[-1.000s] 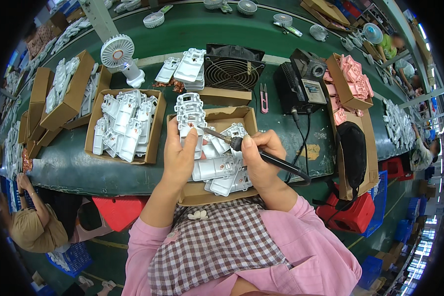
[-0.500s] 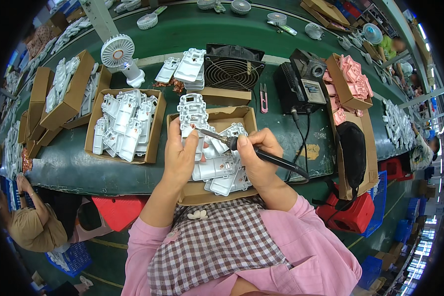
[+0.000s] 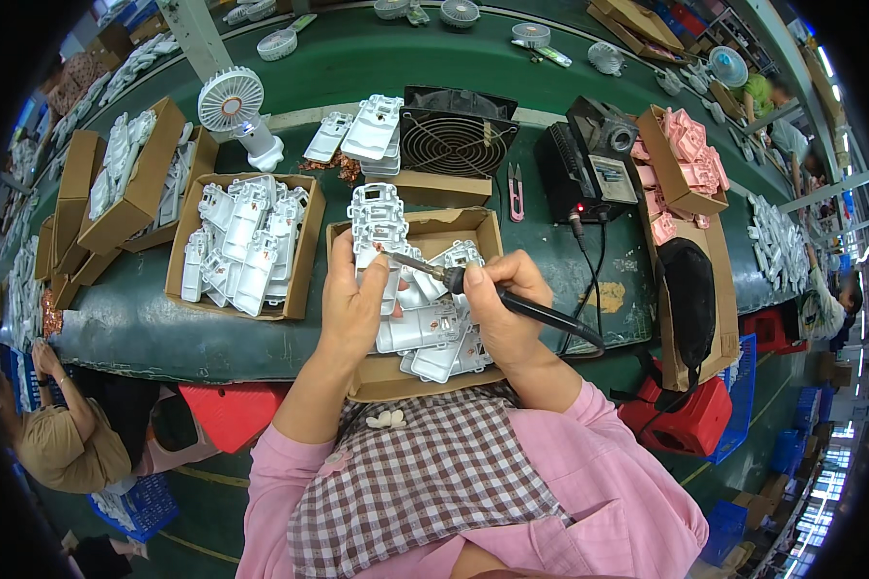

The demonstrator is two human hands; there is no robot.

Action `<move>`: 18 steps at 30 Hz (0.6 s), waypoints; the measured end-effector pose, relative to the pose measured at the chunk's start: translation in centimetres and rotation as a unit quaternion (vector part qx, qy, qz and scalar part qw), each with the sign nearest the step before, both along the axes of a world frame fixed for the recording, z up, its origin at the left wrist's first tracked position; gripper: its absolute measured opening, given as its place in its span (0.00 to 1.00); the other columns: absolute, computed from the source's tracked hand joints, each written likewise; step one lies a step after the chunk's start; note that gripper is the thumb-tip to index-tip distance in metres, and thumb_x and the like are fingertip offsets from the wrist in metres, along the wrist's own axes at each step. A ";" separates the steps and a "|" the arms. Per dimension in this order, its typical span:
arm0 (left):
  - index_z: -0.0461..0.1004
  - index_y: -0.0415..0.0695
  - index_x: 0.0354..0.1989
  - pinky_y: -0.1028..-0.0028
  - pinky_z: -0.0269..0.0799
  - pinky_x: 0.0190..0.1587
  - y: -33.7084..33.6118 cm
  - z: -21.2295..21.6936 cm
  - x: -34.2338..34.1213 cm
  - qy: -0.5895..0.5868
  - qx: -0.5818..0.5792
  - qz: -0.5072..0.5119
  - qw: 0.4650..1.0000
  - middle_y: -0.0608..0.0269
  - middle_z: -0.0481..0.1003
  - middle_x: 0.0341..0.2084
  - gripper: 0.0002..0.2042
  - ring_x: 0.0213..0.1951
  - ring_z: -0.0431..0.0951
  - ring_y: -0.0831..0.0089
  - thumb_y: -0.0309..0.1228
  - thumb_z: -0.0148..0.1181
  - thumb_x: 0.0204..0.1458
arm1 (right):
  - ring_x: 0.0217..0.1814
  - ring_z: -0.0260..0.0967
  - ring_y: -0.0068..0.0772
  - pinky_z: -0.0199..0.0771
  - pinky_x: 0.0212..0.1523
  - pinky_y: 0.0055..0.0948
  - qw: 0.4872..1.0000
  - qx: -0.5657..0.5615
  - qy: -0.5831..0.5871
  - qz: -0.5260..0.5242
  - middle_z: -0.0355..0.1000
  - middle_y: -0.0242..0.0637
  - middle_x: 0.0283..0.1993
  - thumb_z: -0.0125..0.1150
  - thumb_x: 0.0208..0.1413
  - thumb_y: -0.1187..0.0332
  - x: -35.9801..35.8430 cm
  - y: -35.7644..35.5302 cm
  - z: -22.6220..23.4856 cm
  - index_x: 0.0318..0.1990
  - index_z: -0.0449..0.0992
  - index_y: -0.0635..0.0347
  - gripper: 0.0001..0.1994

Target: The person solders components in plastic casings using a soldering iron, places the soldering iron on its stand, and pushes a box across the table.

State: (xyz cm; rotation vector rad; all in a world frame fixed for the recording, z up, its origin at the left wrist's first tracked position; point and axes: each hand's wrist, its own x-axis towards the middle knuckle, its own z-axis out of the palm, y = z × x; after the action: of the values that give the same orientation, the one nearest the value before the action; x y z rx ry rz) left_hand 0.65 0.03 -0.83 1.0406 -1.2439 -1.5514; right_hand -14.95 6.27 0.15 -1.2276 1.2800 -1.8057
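My left hand (image 3: 351,299) is closed round the lower part of a white plastic housing (image 3: 378,214), holding it tilted over a cardboard box (image 3: 425,389). In my right hand (image 3: 509,301) is a soldering iron (image 3: 531,309) with a black handle and cord. Its tip meets the housing near a small copper-coloured spot, close to my left thumb. Whether the tip touches or hovers just above cannot be made out. More white housings (image 3: 418,328) lie in the box beneath my hands.
Left stands a box (image 3: 304,299) full of white housings. Behind are a black fan (image 3: 457,145), pink-handled snips (image 3: 517,198) and a black soldering station (image 3: 584,174). Pink housings (image 3: 690,159) fill a box at right. A white handheld fan (image 3: 232,101) stands back left. Beyond runs a green conveyor (image 3: 357,58).
Both hands, the housing and the iron stay practically where they were. Fans on the conveyor have shifted left. A red light now shows on the soldering station.
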 end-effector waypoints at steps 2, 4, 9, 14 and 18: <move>0.58 0.40 0.52 0.79 0.70 0.19 0.0 0.0 0.0 0.001 -0.001 0.001 1.000 0.59 0.71 0.33 0.13 0.27 0.74 0.78 0.27 0.44 0.59 | 0.22 0.59 0.10 0.60 0.21 0.15 1.000 0.000 0.004 -0.005 0.69 0.28 0.22 0.61 0.53 0.73 0.0 0.1 0.0 0.26 0.66 0.62 0.09; 0.58 0.40 0.52 0.79 0.70 0.19 0.0 0.1 0.0 0.002 -0.002 0.003 1.000 0.59 0.71 0.33 0.14 0.27 0.74 0.78 0.27 0.44 0.59 | 0.22 0.59 0.09 0.60 0.21 0.15 1.000 0.004 -0.013 -0.006 0.69 0.27 0.22 0.61 0.53 0.73 0.0 0.1 0.1 0.26 0.66 0.62 0.10; 0.57 0.40 0.53 0.80 0.70 0.19 0.0 0.0 0.0 0.010 0.009 0.007 1.000 0.59 0.71 0.33 0.15 0.28 0.74 0.77 0.27 0.45 0.59 | 0.22 0.59 0.09 0.59 0.21 0.14 1.000 0.011 -0.016 -0.010 0.68 0.27 0.21 0.61 0.53 0.73 0.1 0.1 0.1 0.26 0.65 0.61 0.10; 0.58 0.40 0.53 0.80 0.70 0.19 0.0 -0.1 0.1 0.005 0.004 0.003 1.000 0.59 0.71 0.33 0.15 0.28 0.74 0.78 0.28 0.45 0.58 | 0.22 0.59 0.09 0.59 0.21 0.14 1.000 0.007 -0.012 -0.003 0.68 0.27 0.21 0.61 0.53 0.73 0.0 0.0 -0.1 0.26 0.66 0.61 0.09; 0.58 0.40 0.53 0.80 0.70 0.19 0.0 -0.1 0.1 0.007 -0.002 0.001 1.000 0.60 0.72 0.31 0.15 0.28 0.74 0.78 0.28 0.45 0.58 | 0.22 0.59 0.09 0.60 0.21 0.14 1.000 0.015 -0.009 -0.007 0.68 0.27 0.21 0.61 0.53 0.73 0.2 0.0 0.1 0.26 0.66 0.61 0.09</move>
State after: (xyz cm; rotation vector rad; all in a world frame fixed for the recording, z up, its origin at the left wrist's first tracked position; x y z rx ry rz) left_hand 0.72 0.01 -0.96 1.0260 -1.2352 -1.5529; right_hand -14.80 6.25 0.29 -1.1875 1.3034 -1.7974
